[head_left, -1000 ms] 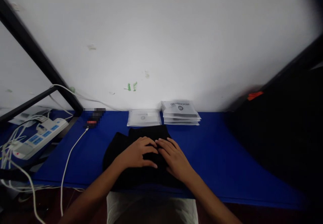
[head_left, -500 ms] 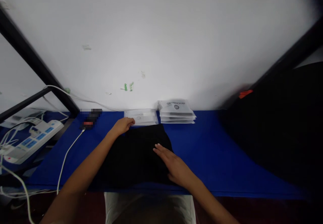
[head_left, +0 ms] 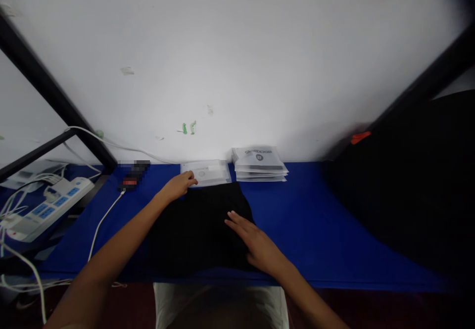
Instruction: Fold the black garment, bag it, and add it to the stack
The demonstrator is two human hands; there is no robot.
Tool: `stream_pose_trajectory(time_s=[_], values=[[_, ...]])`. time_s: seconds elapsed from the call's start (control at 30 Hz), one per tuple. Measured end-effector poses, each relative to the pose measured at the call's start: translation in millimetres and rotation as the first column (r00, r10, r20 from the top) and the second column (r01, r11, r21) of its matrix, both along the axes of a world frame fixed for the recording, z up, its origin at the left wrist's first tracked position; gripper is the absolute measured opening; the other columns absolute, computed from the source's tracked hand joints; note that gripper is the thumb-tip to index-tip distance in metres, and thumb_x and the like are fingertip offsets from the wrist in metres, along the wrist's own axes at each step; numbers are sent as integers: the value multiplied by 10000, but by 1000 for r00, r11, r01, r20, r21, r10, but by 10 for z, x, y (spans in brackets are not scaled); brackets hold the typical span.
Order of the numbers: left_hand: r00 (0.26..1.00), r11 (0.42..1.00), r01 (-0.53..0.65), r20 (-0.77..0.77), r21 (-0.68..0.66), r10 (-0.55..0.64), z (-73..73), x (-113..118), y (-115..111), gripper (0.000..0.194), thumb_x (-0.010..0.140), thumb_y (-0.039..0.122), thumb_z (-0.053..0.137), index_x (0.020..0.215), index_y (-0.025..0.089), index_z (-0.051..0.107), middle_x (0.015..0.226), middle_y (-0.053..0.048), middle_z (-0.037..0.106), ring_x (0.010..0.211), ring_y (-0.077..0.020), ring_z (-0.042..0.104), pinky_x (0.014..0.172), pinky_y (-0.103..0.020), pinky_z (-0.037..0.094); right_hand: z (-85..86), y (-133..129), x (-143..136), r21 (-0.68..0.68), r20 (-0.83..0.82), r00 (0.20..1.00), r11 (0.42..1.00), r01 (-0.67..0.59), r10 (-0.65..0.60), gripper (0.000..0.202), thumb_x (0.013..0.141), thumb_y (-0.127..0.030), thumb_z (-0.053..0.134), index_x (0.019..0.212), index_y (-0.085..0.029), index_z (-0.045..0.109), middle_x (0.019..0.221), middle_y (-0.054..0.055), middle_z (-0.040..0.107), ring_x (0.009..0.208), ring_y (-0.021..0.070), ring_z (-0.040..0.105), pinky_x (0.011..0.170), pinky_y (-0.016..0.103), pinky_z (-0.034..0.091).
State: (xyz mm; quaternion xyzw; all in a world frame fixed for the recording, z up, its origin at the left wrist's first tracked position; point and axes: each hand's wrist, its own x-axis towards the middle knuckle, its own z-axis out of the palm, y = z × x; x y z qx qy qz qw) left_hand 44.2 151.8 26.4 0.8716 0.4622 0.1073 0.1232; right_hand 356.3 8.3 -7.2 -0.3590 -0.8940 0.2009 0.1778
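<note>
I see the white wall (head_left: 237, 47) filling the upper half of my view, with a few green marks (head_left: 188, 128) low on it. Black frame bars (head_left: 48, 91) cross it on the left, and a dark bulk (head_left: 415, 185) with an orange tab (head_left: 360, 136) sits at the right. Below runs the blue counter (head_left: 315, 220), against the wall.

On the counter, near its front edge and right in front of me, lies the black cloth (head_left: 196, 230), folded flat. My right hand (head_left: 256, 242) rests palm down on its right part, fingers straight and spread, its grip slack and closed on nothing. My left hand (head_left: 180, 184) reaches past the cloth's far left corner to the clear packet (head_left: 210, 171) lying just behind the cloth; the fingertips touch the packet's left edge, fingers lightly curled. I cannot tell whether that grip has pinched the packet or only lies on it.

Just right of that packet, a stack (head_left: 260, 163) of like packets stands by the wall, grey print on top.

At the far left a white power strip (head_left: 48, 203) with blue sockets lies among white cables (head_left: 102, 220); one cable runs to a small dark device (head_left: 131, 175) near the wall, which is blurred.
</note>
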Motion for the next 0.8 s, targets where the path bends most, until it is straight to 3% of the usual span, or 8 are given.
stream_pose_trajectory(time_s=[0.1,0.23,0.53,0.63,0.8], values=[[1000,1000,8,-1,24,-8,13,-30,-62,454,812,35,424,1132,251,664,1143,-82,601,1041,-236,561,940,-365,421,-14,0,5,3,-16,1000,1000,-3,3,1008,493,94,397,1467,-161,354,1560,130,308,1451,223,245,1160,457,323],[1000,1000,7,11,4,-7,-19,-84,-42,248,883,194,534,1082,221,679,1118,-101,637,1079,-257,574,971,-383,414,-42,4,3,7,-46,999,1000,4,-3,1013,500,90,397,1472,-189,348,1558,116,318,1447,226,255,1159,469,323],[999,995,-12,38,-99,16,-36,-132,178,208,845,224,560,1011,180,677,924,-44,737,845,-187,685,773,-259,516,-40,1,23,-71,-64,998,997,7,-12,1053,486,82,400,1491,-221,325,1578,89,277,1458,226,222,1173,474,284],[999,998,-32,25,-50,34,6,-151,160,225,855,181,512,1012,181,672,901,-48,728,825,-192,684,752,-264,518,-42,2,24,-71,-78,997,997,17,-22,1059,483,84,388,1492,-230,324,1579,77,278,1456,220,228,1170,472,295],[999,989,-49,7,137,48,126,-90,-60,316,888,133,419,1094,196,649,1101,-105,623,947,-228,625,817,-343,499,-66,19,20,-48,-72,997,999,4,-7,1057,482,94,368,1492,-218,322,1576,85,282,1455,209,230,1169,471,299]])
